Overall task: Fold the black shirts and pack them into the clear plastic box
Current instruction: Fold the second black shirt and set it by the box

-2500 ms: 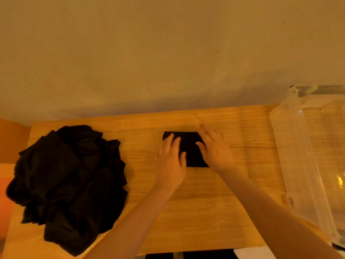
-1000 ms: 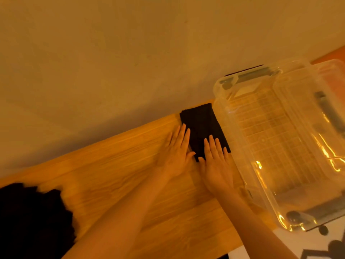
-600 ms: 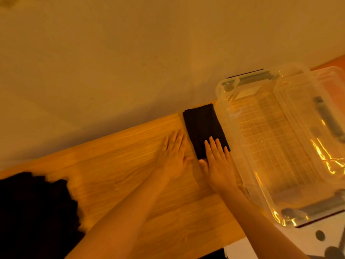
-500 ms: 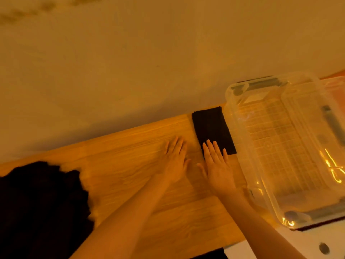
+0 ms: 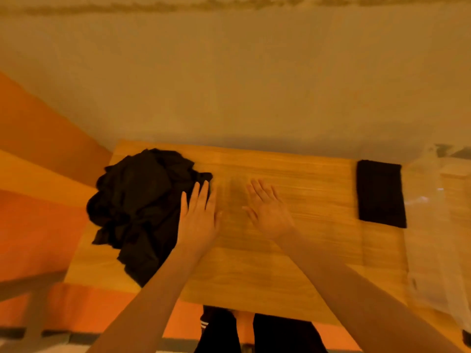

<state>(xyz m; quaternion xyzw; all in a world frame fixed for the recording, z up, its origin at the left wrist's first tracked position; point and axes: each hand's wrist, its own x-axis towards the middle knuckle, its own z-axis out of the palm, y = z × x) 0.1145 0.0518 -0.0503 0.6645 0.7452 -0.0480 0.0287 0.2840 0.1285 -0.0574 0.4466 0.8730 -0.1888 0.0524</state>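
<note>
A folded black shirt (image 5: 380, 193) lies flat on the wooden table (image 5: 293, 271), right against the left wall of the clear plastic box (image 5: 438, 225) at the right edge. On the table's left end sits a crumpled pile of black shirts (image 5: 139, 205). My left hand (image 5: 200, 220) is flat with straight fingers, its fingertips over the pile's right edge. My right hand (image 5: 267, 210) hovers over the middle of the table, fingers spread, holding nothing. Both hands are blurred by motion.
A plain wall runs behind the table. To the left lies an orange floor or surface (image 5: 33, 220) with a grey frame (image 5: 35, 301) below. My dark trousers (image 5: 229, 329) show under the table's near edge.
Both hands have left the folded shirt beside the box and swung left across the table. The view has turned left, bringing the pile into the middle and the box to the right edge.
</note>
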